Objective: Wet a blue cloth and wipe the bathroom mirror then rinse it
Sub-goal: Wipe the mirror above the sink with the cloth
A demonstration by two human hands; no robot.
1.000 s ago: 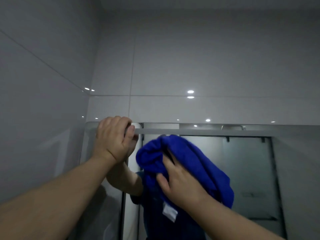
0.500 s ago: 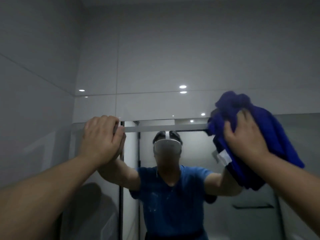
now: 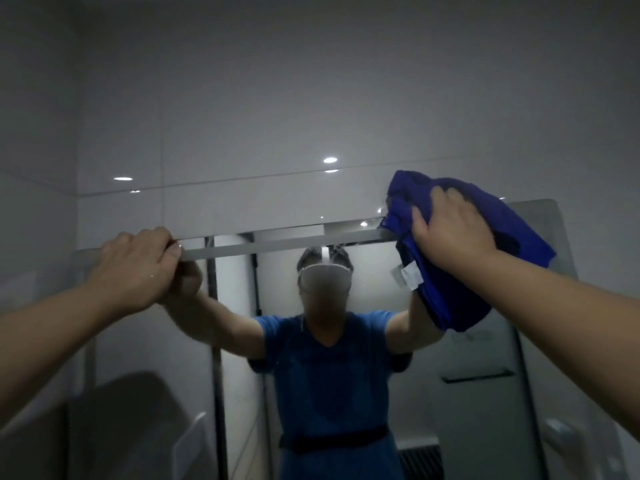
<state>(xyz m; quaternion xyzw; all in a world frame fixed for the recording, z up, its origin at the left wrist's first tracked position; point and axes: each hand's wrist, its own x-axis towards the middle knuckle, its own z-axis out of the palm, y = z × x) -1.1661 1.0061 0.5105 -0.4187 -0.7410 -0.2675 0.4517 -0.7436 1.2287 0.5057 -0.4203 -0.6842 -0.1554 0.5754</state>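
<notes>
A bunched blue cloth [image 3: 446,299] with a white tag lies against the upper right part of the bathroom mirror [image 3: 239,327]. My right hand [image 3: 450,230] presses the cloth to the glass near the mirror's top right corner, fingers spread over the fabric. At the mirror's top left edge, my left hand [image 3: 136,268] grips the rim with curled fingers. The mirror reflects a person in a blue shirt with both arms raised.
Glossy white wall tiles [image 3: 242,140] rise above the mirror and along the left side wall. In the reflection a dark shelf [image 3: 478,377] and a shower door frame show behind the person.
My right hand carried the cloth from the mirror's upper middle to its top right corner. The left hand kept its grip on the top edge. The view tilted down a little.
</notes>
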